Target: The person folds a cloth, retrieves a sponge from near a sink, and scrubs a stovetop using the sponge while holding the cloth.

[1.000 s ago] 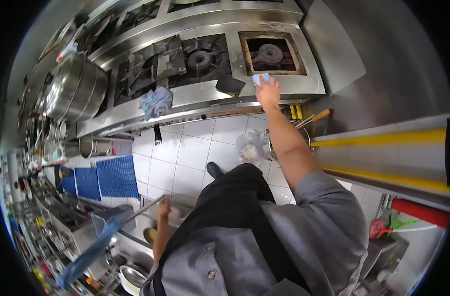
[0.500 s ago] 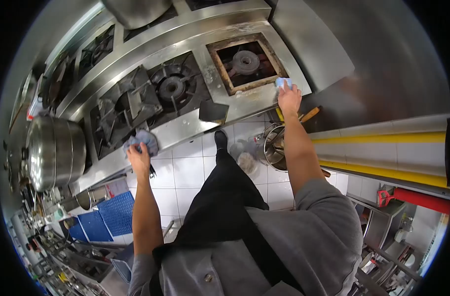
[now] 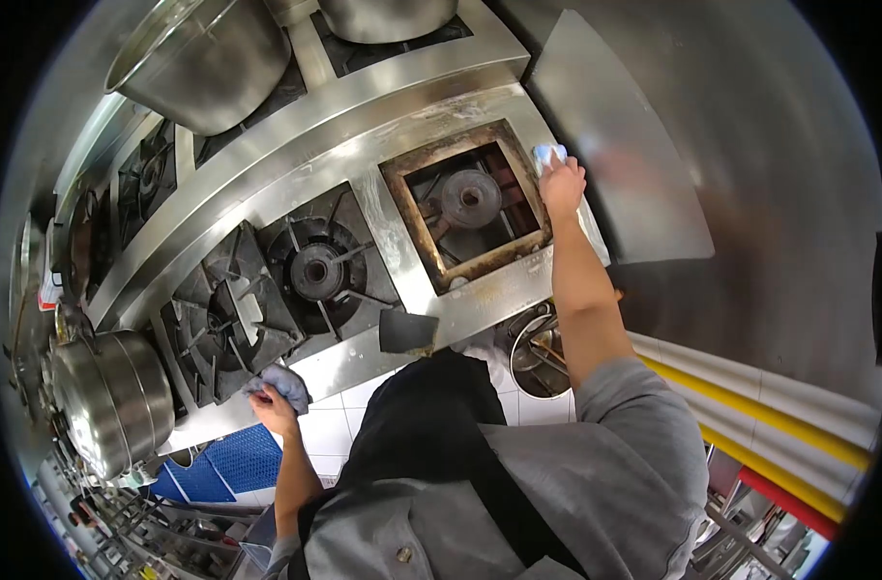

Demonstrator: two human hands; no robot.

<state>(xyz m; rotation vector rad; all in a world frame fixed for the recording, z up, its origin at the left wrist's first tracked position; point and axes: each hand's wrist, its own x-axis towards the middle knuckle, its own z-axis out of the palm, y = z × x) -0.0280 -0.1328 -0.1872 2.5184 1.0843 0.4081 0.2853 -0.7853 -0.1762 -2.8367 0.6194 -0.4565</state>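
Observation:
My right hand (image 3: 563,186) is closed on a small light-blue and white wad (image 3: 549,155), perhaps a sponge or cloth. It presses the wad on the steel stove top (image 3: 414,246), just right of the square burner opening with its rusty brown frame (image 3: 489,266). Down at the stove's front left edge, my left hand (image 3: 274,411) grips a crumpled grey-blue cloth (image 3: 284,383). Beside that cloth stands a black burner grate (image 3: 238,309). A dark square piece (image 3: 408,332) lies on the front edge between my hands; its kind is unclear.
A large lidded steel pot (image 3: 112,401) stands at the stove's left end. Two big pots, one a deep stockpot (image 3: 214,72), sit on the raised rear burners. Below the front right edge is a round metal pot (image 3: 540,360) with utensils. A steel wall panel (image 3: 625,164) borders the right.
My right hand has slid the wad from the front right corner up along the opening's right side. My body and view have moved closer to the stove. My left hand keeps the cloth.

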